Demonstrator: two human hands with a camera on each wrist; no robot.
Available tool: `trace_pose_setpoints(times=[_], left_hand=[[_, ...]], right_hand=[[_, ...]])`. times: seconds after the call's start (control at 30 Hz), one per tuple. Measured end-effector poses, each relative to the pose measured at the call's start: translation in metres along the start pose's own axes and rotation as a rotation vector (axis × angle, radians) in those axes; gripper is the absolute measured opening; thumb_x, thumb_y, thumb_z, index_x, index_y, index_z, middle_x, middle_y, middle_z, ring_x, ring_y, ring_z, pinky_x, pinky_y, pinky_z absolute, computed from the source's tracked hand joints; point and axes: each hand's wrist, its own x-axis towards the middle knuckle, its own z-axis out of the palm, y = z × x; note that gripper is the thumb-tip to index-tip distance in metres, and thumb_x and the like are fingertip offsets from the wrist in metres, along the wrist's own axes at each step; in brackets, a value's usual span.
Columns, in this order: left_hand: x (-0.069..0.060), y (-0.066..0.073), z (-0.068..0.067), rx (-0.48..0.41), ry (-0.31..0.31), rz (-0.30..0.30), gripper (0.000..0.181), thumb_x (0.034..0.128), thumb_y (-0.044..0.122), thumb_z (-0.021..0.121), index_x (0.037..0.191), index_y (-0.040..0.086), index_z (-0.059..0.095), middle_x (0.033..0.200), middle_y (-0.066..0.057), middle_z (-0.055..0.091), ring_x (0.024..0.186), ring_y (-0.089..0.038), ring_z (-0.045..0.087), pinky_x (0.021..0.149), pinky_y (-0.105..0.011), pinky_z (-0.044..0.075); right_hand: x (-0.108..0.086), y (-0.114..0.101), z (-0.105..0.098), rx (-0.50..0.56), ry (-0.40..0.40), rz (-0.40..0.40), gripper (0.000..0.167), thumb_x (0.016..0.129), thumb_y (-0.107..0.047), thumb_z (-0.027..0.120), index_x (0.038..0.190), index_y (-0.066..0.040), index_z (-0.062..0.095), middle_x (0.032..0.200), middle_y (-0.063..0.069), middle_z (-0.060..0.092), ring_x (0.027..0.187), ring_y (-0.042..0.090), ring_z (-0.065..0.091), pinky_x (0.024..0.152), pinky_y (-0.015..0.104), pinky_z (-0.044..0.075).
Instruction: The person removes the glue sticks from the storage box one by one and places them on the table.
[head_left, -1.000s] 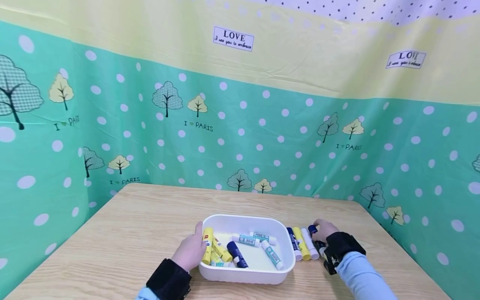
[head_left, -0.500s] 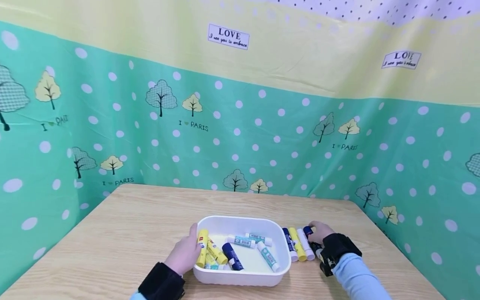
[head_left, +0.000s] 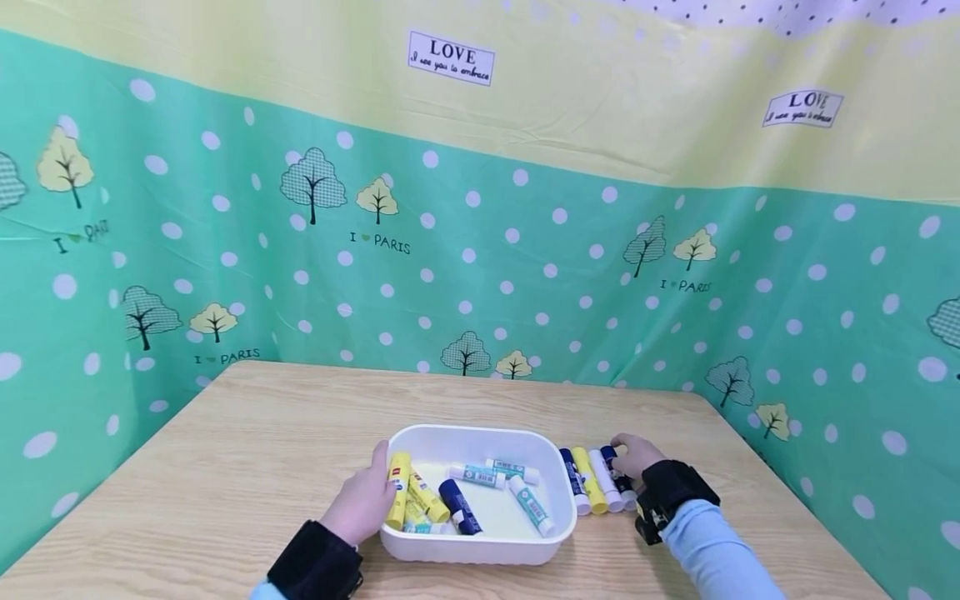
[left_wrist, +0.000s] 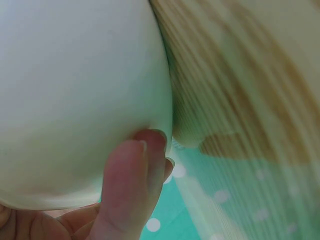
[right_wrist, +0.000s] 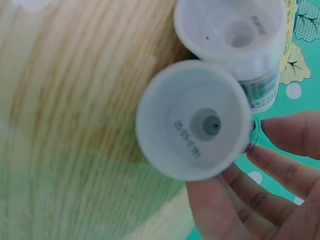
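Note:
My right hand [head_left: 636,457] pinches a dark blue glue stick [head_left: 609,454] at the right end of a short row on the table. Its white base [right_wrist: 155,120] faces the right wrist camera, touching the white base [right_wrist: 265,50] of the neighbouring glue stick. The row also has a white glue stick [head_left: 604,482], a yellow one [head_left: 589,480] and another dark blue one [head_left: 574,483]. With my left hand [head_left: 363,500] I hold the left side of a white plastic bin [head_left: 480,548]; in the left wrist view fingers press its outer wall [left_wrist: 85,100].
Inside the bin lie several loose glue sticks: yellow ones [head_left: 427,496], a dark blue one [head_left: 459,507] and teal-and-white ones [head_left: 531,505]. A wooden table [head_left: 300,417] bears everything. A patterned green and yellow curtain [head_left: 420,275] hangs behind and at both sides.
The dark blue glue stick in my right hand has come to lie alongside the white one, its lower end now showing. My left hand stays on the bin. The head view has shifted slightly.

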Motion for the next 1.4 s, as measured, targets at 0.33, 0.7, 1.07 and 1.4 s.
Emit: trace_pose_setpoints(times=[0.33, 0.7, 1.07, 1.4], left_hand=[[-0.005, -0.002, 0.004, -0.009, -0.017, -0.017, 0.056, 0.0826, 0.003, 0.038, 0.131, -0.010, 0.013, 0.104, -0.034, 0.051, 0.064, -0.019, 0.056, 0.054, -0.030, 0.043], [-0.004, 0.001, 0.003, 0.004, -0.014, -0.020, 0.056, 0.0832, 0.005, 0.038, 0.131, -0.010, 0.013, 0.107, -0.033, 0.050, 0.069, -0.021, 0.057, 0.058, -0.032, 0.044], [-0.002, 0.003, 0.001, -0.008, -0.020, -0.038, 0.056, 0.0848, 0.005, 0.036, 0.132, -0.007, 0.011, 0.103, -0.029, 0.053, 0.064, -0.017, 0.054, 0.053, -0.026, 0.040], [-0.001, 0.005, 0.001, 0.010, -0.023, -0.044, 0.055, 0.0841, 0.006, 0.036, 0.132, -0.007, 0.011, 0.095, -0.028, 0.055, 0.059, -0.017, 0.052, 0.049, -0.026, 0.038]], right_hand=[[0.000, 0.006, 0.010, 0.011, -0.028, -0.009, 0.041, 0.077, -0.008, 0.049, 0.117, 0.004, 0.044, 0.111, 0.028, 0.046, 0.077, 0.025, 0.051, 0.044, 0.029, 0.045], [-0.003, -0.003, -0.003, -0.138, 0.106, -0.073, 0.039, 0.078, -0.017, 0.052, 0.112, 0.001, 0.050, 0.083, 0.010, 0.057, 0.066, 0.018, 0.049, 0.055, 0.028, 0.037], [-0.026, -0.095, -0.025, -0.086, 0.232, -0.335, 0.038, 0.078, -0.023, 0.055, 0.113, -0.007, 0.052, 0.072, 0.004, 0.056, 0.055, 0.013, 0.048, 0.048, 0.024, 0.037], [-0.050, -0.161, -0.006, -0.042, 0.178, -0.515, 0.034, 0.077, -0.024, 0.058, 0.108, -0.010, 0.055, 0.069, -0.001, 0.054, 0.054, 0.010, 0.046, 0.049, 0.023, 0.037]])
